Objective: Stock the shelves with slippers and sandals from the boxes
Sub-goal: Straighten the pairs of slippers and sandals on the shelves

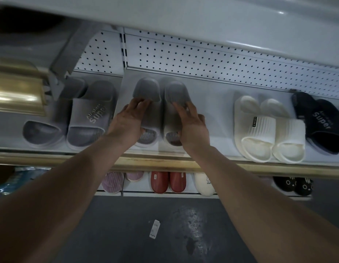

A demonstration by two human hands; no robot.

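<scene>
Grey slippers (147, 88) seemingly under both hands (126, 122) (192, 128)

I see my left hand (126, 122) gripping the left grey slipper (147, 93) and my right hand (191, 126) gripping the right grey slipper (175, 93), fingers (140, 103) over the straps. The two sit side by side on the white shelf (212, 111). A grey Super pair (88, 118) lies to the left. To the right are a white pair (259, 130) and, beyond it, a navy pair (320, 120).

a shop: pegboard-backed shelves (212, 103) displaying paired slippers (267, 130) in rows.
</scene>
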